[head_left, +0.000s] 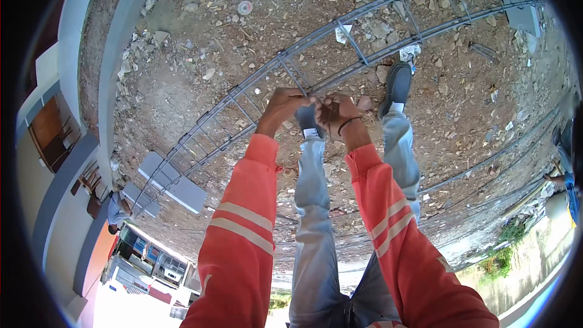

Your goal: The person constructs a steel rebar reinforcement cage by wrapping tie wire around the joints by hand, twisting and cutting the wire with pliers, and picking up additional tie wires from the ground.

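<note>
Rebar cage laid over rubbly ground, crossbars already fitted — what's left can't be told. Fingers of left hand and right hand bunched at near bar — hold can't be confirmed.

1. Outdoor construction site, daylit.
2. Long rebar cage spans bare dirt ground strewn with stone rubble.
3. Building at left; weathered boundary wall, lower right.

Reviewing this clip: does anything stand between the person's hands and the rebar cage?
Nothing visible does. The left hand and right hand are both at the near side of the rebar cage, though exact contact is unclear.
</note>
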### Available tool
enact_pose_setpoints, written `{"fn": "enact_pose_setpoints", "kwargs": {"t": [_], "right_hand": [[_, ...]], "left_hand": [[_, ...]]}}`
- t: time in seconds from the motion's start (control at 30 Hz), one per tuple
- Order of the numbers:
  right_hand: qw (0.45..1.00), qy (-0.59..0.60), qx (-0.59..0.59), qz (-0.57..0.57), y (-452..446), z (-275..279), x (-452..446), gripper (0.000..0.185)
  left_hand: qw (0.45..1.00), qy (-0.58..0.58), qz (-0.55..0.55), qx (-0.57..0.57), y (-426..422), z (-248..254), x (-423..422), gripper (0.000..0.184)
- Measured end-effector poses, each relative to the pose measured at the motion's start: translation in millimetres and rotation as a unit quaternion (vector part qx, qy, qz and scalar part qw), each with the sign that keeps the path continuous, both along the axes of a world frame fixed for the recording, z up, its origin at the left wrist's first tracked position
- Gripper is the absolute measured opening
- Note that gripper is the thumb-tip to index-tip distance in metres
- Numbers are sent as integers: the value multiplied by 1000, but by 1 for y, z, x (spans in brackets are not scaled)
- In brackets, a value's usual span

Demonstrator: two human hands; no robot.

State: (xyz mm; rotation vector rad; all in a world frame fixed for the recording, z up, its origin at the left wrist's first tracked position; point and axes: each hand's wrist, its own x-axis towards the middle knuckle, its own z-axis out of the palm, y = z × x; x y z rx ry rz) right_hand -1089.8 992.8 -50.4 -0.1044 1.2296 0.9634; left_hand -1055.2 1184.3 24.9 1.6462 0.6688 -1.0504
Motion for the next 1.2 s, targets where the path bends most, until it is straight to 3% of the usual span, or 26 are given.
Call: {"fn": "enact_pose_setpoints", "kwargs": {"t": [0.03,0.1,0.13,0.2,0.27,0.33,0.37,0.4,0.43,0.5,0.57,0.7,0.77,0.8,0.83,0.87,0.9,0.93,0.97,1.0,1.07,1.1,1.17,1.2], "right_hand": [[1000,-8,4,-1,2,-2,-4,25],[959,-12,-197,206,6,27,19,23],[950,-73,-204,224,-10,6,10,23],[902,-148,-324,243,-62,-34,6,26],[706,-304,-516,378,-139,-74,9,25],[606,-279,-555,497,-226,-46,48,28],[498,-286,-608,549,-269,-54,54,30],[473,-255,-621,570,-300,-37,73,30],[478,-239,-606,589,-335,-34,87,33],[430,-228,-584,650,-391,-28,115,41],[347,-288,-577,680,-458,-67,125,45],[258,-314,-546,733,-516,-99,190,51],[156,-298,-552,762,-521,-117,217,59],[142,-304,-540,772,-533,-136,231,64],[44,-361,-562,743,-601,-217,229,60],[44,-291,-497,816,-545,-169,259,58],[19,-329,-495,804,-576,-204,256,51],[23,-338,-495,800,-565,-191,259,45],[58,-386,-529,754,-591,-224,257,42],[43,-369,-489,789,-606,-237,260,43],[36,-405,-471,783,-610,-247,243,47],[28,-441,-474,762,-612,-244,230,50],[-17,-516,-481,708,-610,-235,209,56],[-75,-545,-467,693,-609,-225,206,50]], "left_hand": [[999,-28,-23,12,0,-9,-6,26],[997,-65,-26,20,3,-39,-25,24],[997,-71,-6,22,3,-45,-30,23],[998,-42,35,-17,3,-39,-27,27],[999,-30,31,-8,3,-35,-22,28],[1000,-16,27,3,5,-37,-22,28],[999,-20,42,6,6,-42,-25,30],[998,-23,57,10,5,-47,-28,31],[997,-37,59,23,1,-44,-27,30],[997,-30,36,59,-1,-43,-28,28],[994,-29,13,108,-3,-37,-29,24],[994,-25,21,105,-3,-36,-28,24],[995,-4,20,95,1,-35,-27,26],[997,-7,29,78,1,-35,-26,27],[997,-11,37,69,-2,-33,-22,27],[994,14,27,108,-8,-23,-16,32],[994,16,15,104,-5,-24,-18,35],[993,47,26,103,-9,-20,-14,33],[995,32,4,92,-7,-20,-17,33],[994,35,56,86,-9,-19,-20,31],[993,23,113,-30,1,-18,-16,34],[993,22,114,-13,1,-17,-13,34],[997,21,73,-14,-3,-15,-11,40],[997,19,77,-15,1,-19,-10,40]]}}
